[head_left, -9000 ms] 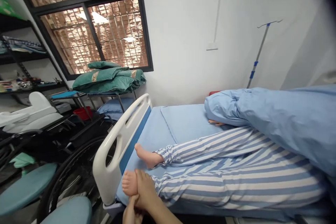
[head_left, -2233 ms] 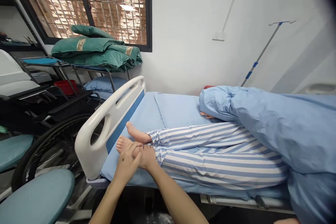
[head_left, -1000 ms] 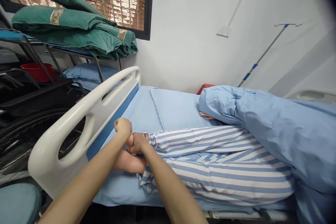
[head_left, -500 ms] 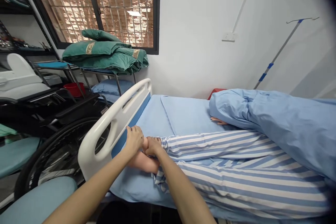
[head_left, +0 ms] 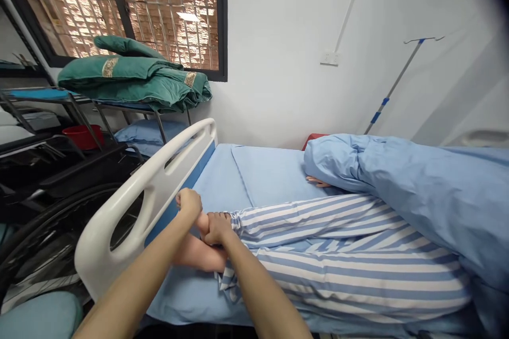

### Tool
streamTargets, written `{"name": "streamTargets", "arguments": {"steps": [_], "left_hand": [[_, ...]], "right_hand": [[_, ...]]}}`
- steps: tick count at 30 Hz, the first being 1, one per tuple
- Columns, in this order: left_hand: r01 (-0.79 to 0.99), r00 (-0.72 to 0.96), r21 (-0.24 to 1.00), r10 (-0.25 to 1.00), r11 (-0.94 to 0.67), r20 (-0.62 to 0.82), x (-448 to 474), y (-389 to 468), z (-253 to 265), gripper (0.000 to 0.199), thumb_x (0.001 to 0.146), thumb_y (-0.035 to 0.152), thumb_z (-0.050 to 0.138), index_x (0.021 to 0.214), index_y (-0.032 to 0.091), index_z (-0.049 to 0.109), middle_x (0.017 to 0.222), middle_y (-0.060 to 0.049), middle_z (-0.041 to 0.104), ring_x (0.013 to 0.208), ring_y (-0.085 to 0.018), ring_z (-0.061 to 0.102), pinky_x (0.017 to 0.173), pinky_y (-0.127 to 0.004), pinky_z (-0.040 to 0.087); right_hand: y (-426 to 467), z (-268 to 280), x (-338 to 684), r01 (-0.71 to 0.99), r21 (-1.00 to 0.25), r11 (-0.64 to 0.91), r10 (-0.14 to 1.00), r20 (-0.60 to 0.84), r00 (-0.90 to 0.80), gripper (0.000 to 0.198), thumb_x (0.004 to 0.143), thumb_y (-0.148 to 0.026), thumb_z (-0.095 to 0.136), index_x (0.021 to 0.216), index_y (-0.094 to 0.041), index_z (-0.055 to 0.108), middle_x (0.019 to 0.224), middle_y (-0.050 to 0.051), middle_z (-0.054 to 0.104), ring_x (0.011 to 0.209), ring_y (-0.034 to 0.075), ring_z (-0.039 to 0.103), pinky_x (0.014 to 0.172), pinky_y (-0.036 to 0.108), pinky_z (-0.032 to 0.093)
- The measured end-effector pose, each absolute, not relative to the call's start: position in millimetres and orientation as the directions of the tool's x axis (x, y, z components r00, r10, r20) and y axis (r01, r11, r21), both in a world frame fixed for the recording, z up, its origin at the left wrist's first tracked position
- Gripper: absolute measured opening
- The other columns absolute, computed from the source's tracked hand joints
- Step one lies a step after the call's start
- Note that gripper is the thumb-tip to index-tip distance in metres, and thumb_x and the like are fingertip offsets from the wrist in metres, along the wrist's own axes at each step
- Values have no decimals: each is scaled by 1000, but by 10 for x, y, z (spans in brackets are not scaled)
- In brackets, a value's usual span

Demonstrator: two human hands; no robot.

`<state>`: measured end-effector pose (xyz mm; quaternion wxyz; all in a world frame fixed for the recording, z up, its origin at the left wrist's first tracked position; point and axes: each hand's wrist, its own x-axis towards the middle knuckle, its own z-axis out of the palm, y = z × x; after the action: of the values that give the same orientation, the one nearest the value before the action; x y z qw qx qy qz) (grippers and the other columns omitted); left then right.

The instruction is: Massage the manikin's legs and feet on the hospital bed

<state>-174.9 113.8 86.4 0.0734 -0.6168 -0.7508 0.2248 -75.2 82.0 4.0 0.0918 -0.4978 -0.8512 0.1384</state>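
Note:
Two legs in blue-and-white striped trousers [head_left: 350, 270] lie along the bed, their bare feet toward the footboard. My left hand [head_left: 189, 203] is closed over the toe end of the far foot [head_left: 202, 222], with its fingers curled and partly hidden. Around the ankle of that same foot, just below the trouser cuff [head_left: 235, 221], my right hand [head_left: 218, 226] is wrapped. The near foot [head_left: 201, 255] rests on the blue sheet [head_left: 274, 169] beneath my forearms, untouched by my fingers as far as I can see.
A white footboard [head_left: 149, 183] rises just left of my hands. Beyond it stand a wheelchair [head_left: 51, 190] and a rack with folded green bedding [head_left: 135, 79]. A blue quilt [head_left: 413, 185] covers the upper body; one hand [head_left: 318, 181] shows at its edge. An IV pole [head_left: 393, 87] stands behind.
The view has swung to the right, so everything appears further left. My left hand's fingers have curled in more over the toe end; my right hand keeps its hold on the ankle.

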Motion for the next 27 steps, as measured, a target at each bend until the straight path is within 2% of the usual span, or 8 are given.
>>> {"name": "streamTargets", "arguments": {"steps": [3,7,14,20,23,27], "left_hand": [[855,-271,-506,930,114,-247,-1767,1308,685,21,66,18,45,63,3,61,45,-12,53,52,-25,54,49,-27,27],[855,-231,-510,948,91,-217,-1809,1418,498,21,67,15,43,66,4,61,47,-11,54,53,-25,54,51,-28,27],[935,-156,-338,980,106,-122,-1773,1286,604,21,67,10,40,68,4,61,59,-14,57,58,-24,55,57,-33,30],[946,54,-318,998,-55,-13,-1726,944,775,25,71,16,39,78,10,62,72,-15,60,75,-22,54,74,-41,28],[965,43,-262,998,-32,38,-1729,786,821,27,71,19,38,78,9,62,77,-16,60,79,-23,53,71,-36,32],[974,-15,-224,1000,20,26,-1777,674,918,29,72,16,35,79,9,62,78,-17,59,77,-23,55,62,-32,36]], "right_hand": [[829,50,-754,823,-329,463,870,-9,-493,58,51,-45,56,99,-16,42,104,12,49,99,27,43,86,43,24],[847,43,-762,824,-322,465,868,-17,-496,57,52,-45,55,99,-16,41,103,11,50,98,26,43,86,42,24],[869,-6,-775,830,-317,459,872,-18,-489,53,54,-43,53,99,-17,40,102,10,49,98,26,43,86,42,23],[842,-17,-772,817,-335,469,870,15,-493,52,55,-40,53,100,-17,40,100,9,51,98,26,43,85,41,22],[805,-38,-763,813,-341,473,871,42,-489,54,54,-39,54,101,-18,40,100,9,50,97,25,42,85,41,22],[777,-71,-749,800,-348,489,866,85,-493,53,55,-41,53,102,-17,41,101,10,50,98,25,42,85,40,22]]}}
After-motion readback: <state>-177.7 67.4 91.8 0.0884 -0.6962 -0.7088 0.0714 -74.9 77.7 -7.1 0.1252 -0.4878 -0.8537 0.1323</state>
